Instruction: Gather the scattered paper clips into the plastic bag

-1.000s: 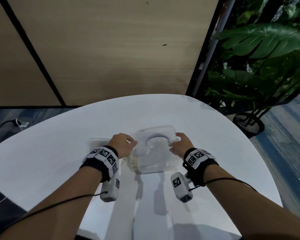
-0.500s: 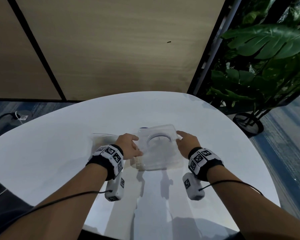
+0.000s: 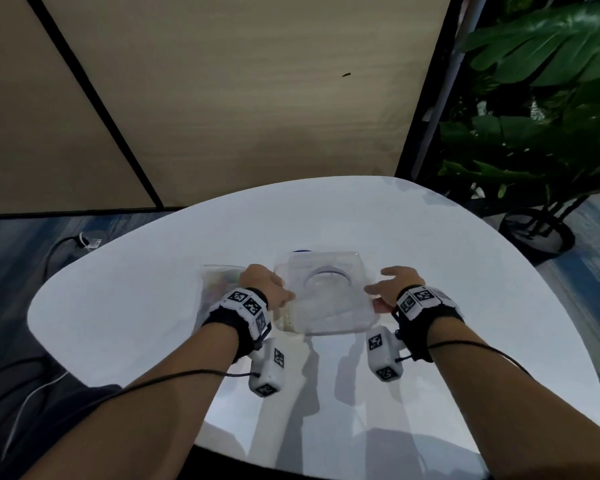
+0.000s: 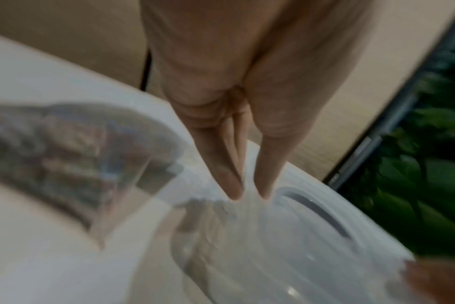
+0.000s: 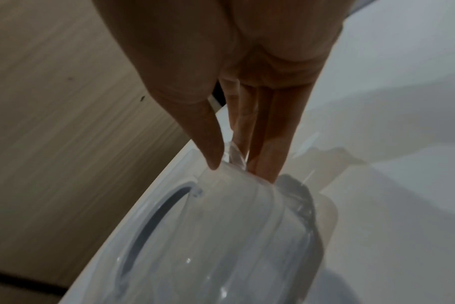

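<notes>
A clear plastic box with a round ring on its top is between my hands over the white table. My left hand pinches its left edge, fingertips straight against the plastic. At the near right corner, my right hand pinches the rim between thumb and fingers. The plastic bag lies left of the box, partly behind my left hand. Blurred coloured paper clips show through it. I see no loose clips on the table.
The table's rounded edge runs close on the left and right. A large potted plant stands on the floor at the right. A wood-panelled wall rises behind the table, and cables lie on the floor at the left.
My right hand has slid back along the box's right edge toward its near corner. My left hand keeps hold of the left edge. The box stays between them.
</notes>
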The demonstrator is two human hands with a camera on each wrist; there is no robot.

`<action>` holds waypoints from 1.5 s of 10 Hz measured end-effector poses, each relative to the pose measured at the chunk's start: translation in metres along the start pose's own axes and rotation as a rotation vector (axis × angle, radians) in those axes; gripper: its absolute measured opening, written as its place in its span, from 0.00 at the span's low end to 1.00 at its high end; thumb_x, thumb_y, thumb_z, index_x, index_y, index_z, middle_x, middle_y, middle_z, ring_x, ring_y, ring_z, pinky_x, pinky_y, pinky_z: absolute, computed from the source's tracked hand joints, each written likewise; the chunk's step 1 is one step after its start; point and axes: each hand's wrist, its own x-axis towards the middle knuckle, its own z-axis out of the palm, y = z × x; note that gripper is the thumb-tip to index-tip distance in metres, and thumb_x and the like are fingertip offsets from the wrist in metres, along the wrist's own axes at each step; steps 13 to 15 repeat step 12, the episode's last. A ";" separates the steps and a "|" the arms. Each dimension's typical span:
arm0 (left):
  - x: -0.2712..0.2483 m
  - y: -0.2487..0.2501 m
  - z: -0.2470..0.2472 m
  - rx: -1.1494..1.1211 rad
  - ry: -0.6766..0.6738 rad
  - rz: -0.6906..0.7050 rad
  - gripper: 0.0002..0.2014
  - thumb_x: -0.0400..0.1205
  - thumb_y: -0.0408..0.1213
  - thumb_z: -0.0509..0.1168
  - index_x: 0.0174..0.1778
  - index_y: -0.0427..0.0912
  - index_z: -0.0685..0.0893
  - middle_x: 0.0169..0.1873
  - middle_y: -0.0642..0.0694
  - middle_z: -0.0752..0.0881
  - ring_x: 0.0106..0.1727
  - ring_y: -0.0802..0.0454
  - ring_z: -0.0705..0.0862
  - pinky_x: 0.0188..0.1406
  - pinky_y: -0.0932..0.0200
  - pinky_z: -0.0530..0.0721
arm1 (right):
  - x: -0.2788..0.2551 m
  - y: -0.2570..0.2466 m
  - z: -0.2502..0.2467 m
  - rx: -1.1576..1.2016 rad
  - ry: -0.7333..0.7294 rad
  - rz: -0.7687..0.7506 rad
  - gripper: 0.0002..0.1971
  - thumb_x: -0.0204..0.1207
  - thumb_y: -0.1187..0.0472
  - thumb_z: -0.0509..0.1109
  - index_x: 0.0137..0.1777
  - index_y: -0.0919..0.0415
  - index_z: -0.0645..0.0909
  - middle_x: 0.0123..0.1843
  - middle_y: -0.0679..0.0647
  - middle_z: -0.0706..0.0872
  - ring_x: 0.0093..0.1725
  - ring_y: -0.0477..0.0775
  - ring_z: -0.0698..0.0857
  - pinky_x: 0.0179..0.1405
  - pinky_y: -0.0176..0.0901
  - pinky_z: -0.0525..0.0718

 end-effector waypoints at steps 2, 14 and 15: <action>-0.014 0.002 0.002 -0.113 0.052 -0.039 0.11 0.64 0.23 0.84 0.33 0.37 0.89 0.34 0.37 0.91 0.32 0.43 0.91 0.50 0.43 0.93 | -0.001 0.005 0.001 0.024 0.019 -0.041 0.07 0.60 0.59 0.85 0.36 0.55 0.90 0.42 0.58 0.94 0.44 0.61 0.93 0.51 0.54 0.91; 0.000 0.085 -0.115 0.573 -0.103 0.163 0.14 0.80 0.44 0.70 0.61 0.51 0.86 0.58 0.47 0.89 0.62 0.47 0.85 0.64 0.57 0.80 | -0.133 -0.317 -0.111 -0.768 -0.073 -0.695 0.12 0.82 0.49 0.67 0.53 0.55 0.87 0.47 0.45 0.86 0.50 0.50 0.84 0.50 0.41 0.81; 0.000 0.085 -0.115 0.573 -0.103 0.163 0.14 0.80 0.44 0.70 0.61 0.51 0.86 0.58 0.47 0.89 0.62 0.47 0.85 0.64 0.57 0.80 | -0.133 -0.317 -0.111 -0.768 -0.073 -0.695 0.12 0.82 0.49 0.67 0.53 0.55 0.87 0.47 0.45 0.86 0.50 0.50 0.84 0.50 0.41 0.81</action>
